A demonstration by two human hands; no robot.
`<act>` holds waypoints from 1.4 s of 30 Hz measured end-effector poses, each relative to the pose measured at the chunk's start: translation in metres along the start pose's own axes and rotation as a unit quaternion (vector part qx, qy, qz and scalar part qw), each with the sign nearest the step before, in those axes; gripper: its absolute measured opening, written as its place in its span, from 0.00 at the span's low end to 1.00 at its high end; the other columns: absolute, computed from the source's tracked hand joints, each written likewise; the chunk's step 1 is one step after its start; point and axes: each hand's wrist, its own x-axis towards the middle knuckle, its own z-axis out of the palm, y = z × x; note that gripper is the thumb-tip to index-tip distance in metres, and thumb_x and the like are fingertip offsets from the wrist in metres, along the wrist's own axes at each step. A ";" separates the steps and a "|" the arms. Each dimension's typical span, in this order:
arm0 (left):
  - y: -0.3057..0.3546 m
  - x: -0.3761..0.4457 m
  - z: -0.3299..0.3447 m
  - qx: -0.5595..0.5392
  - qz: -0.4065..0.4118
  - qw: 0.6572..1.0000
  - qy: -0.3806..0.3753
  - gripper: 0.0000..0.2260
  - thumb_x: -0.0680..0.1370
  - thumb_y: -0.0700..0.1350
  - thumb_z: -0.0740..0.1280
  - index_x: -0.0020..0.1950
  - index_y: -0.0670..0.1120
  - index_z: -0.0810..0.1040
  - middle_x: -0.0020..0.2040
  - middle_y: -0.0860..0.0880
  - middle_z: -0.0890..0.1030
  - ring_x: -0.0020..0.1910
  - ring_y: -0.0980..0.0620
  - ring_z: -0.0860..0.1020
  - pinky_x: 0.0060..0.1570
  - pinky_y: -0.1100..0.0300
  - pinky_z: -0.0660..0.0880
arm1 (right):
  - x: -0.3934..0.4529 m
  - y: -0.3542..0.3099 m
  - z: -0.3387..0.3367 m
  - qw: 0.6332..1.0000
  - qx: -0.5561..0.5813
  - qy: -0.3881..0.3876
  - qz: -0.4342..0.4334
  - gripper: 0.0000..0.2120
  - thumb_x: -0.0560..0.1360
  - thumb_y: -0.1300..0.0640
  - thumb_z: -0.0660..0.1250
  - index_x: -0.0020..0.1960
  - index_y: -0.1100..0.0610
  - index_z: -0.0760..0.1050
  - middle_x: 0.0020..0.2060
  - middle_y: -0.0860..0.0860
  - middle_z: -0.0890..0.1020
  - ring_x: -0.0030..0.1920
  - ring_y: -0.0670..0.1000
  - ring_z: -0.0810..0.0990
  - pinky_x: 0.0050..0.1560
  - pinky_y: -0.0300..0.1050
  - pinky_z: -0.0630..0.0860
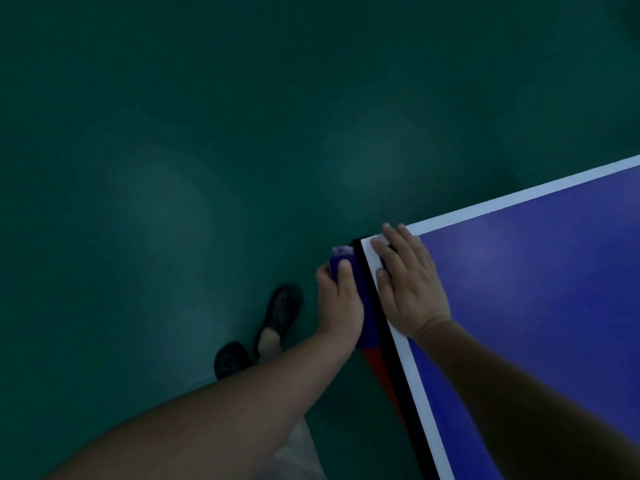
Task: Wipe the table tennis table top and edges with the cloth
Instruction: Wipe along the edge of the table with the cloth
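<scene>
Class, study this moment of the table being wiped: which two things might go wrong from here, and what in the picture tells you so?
1. The left hand holds the purple cloth against the side edge right at the table corner; another stroke forward may slip off it.
2. The right hand lies flat on the top, possibly leaving fingermarks.
3. Dim light may hide missed spots.

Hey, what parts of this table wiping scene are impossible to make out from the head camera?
- Cloth: mostly covered by the left hand; blurred.
- Under the right hand: hidden by the flat palm.
- Table top: cut off by the right and bottom frame edges.
- Dust or marks: dim light, cannot tell.
</scene>
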 end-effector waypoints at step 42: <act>0.108 0.165 0.115 0.405 0.019 0.795 -0.451 0.14 0.77 0.65 0.65 0.59 0.62 0.76 0.53 0.56 0.83 0.52 0.56 0.81 0.57 0.51 0.78 | 0.016 -0.008 0.002 0.908 -0.006 0.152 0.390 0.27 0.77 0.38 0.62 0.67 0.56 0.72 0.75 0.60 0.67 0.77 0.64 0.59 0.75 0.70 0.52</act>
